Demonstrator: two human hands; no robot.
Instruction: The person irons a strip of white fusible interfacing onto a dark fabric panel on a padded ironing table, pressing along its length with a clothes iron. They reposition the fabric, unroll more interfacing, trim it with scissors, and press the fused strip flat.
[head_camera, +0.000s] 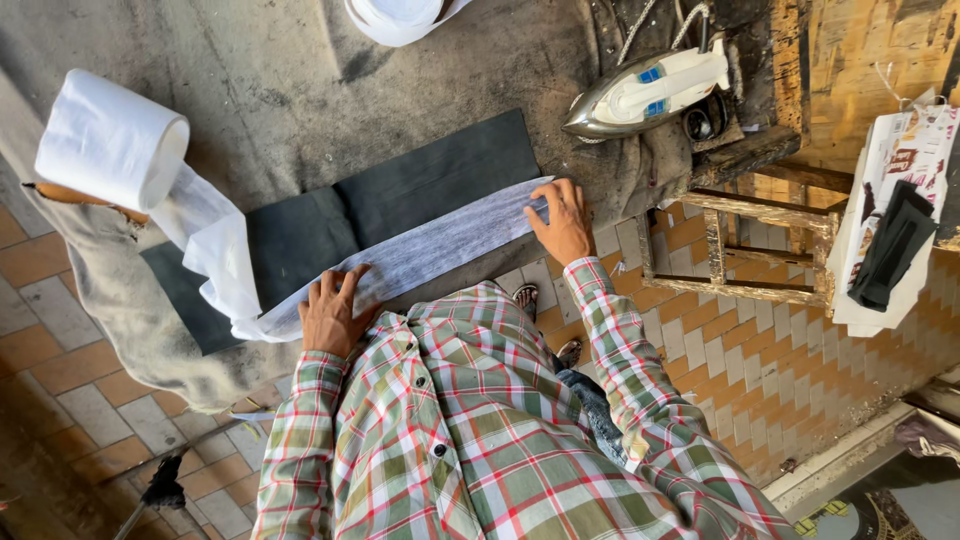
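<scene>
A fat white roll (108, 138) sits at the far left of the desk (300, 90), and a thin, see-through white strip (420, 250) runs off it along the near edge of a long dark cloth (420, 180) lying flat on the grey padded cover. My left hand (332, 312) presses flat on the strip close to where it bunches up coming off the roll; the grip is wide, fingers spread, holding nothing, only pinning it down. My right hand (562, 225) lies on the strip's far end, fingers stretched and palm down, its grip just as wide, keeping that end against the dark cloth. The strip looks smooth between my hands and rumpled nearer the roll. Further right an iron (650, 92) rests on its side on the worn, scorched edge of the desk. Beside that stands a wooden frame (740, 245), then a stack of paper (900, 180) with a folded black cloth (893, 245) on it. The floor (760, 380) is tan and orange tile.
</scene>
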